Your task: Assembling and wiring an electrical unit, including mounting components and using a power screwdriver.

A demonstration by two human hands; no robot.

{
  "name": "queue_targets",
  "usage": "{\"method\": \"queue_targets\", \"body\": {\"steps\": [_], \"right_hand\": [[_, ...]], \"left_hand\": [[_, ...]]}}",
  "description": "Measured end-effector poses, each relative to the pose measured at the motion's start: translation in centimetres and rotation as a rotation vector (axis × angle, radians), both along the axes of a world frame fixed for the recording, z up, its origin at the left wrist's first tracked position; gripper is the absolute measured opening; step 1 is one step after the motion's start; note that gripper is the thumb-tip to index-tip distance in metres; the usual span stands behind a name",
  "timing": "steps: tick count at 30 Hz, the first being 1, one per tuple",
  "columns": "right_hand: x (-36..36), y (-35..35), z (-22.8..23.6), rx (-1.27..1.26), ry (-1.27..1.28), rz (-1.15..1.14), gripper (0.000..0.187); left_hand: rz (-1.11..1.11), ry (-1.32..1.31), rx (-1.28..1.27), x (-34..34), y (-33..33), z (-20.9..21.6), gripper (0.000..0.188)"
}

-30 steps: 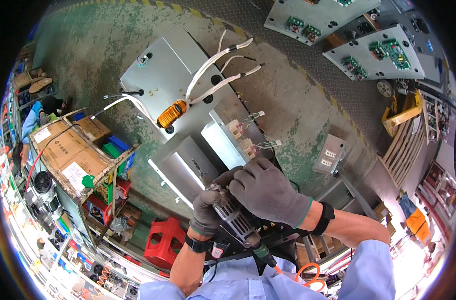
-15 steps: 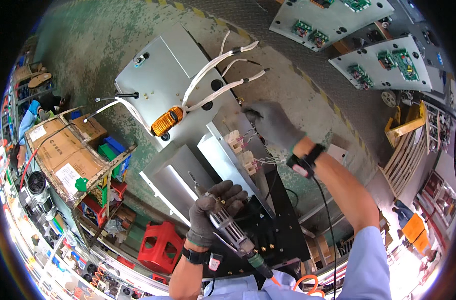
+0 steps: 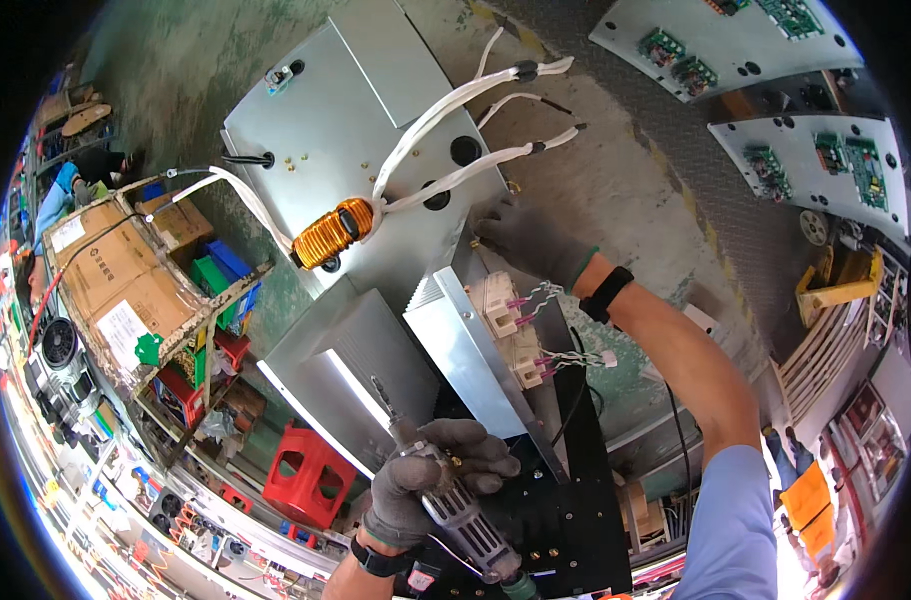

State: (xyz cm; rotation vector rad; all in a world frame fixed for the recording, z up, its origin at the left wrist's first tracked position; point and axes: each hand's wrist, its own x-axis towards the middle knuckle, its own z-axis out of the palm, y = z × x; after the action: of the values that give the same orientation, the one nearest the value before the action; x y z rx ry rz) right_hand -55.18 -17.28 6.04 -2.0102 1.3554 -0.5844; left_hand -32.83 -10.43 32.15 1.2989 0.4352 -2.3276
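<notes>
Head view | left hand (image 3: 431, 480) grip holds electric screwdriver (image 3: 456, 505) | right hand (image 3: 531, 240) – fingers spread on grey panel (image 3: 356, 110) edge – beside copper coil (image 3: 333, 232)

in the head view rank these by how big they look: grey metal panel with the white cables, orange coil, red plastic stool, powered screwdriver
1. grey metal panel, by far the largest
2. red plastic stool
3. powered screwdriver in the left hand, though nearness to the camera inflates it, so it is close to the stool
4. orange coil, smallest

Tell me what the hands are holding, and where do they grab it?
The left hand grips a powered screwdriver around its ribbed body. The right hand holds nothing; its fingers rest on the edge of the grey metal panel.
</notes>
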Motion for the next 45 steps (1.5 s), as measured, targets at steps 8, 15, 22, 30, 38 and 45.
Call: {"method": "queue_targets", "body": {"steps": [8,15,22,30,38,45], "right_hand": [[0.5,0.3,-0.5,-0.036,0.187,0.056,0.013],[0.7,0.5,-0.2,-0.108,0.227,0.061,0.016],[0.3,0.0,-0.4,-0.191,0.197,0.109,0.020],[1.2,0.8,-1.1,0.113,0.309,0.105,0.021],[2.7,1.1,-4.0,-0.228,0.158,-0.186,0.015],[3.3,1.0,-5.0,-0.179,0.037,-0.270,0.015]], "left_hand": [[-0.050,-0.009,0.001,0.0,0.2,-0.4,0.053],[-0.052,-0.010,-0.010,-0.3,0.2,-0.4,0.051],[-0.087,-0.036,-0.042,-0.1,0.1,-0.2,0.057],[-0.170,-0.316,-0.252,-0.4,1.9,0.1,0.065],[0.070,-0.354,-0.287,2.1,3.6,-1.2,0.057],[0.126,0.171,-0.104,4.7,3.4,-3.7,0.048]]}}
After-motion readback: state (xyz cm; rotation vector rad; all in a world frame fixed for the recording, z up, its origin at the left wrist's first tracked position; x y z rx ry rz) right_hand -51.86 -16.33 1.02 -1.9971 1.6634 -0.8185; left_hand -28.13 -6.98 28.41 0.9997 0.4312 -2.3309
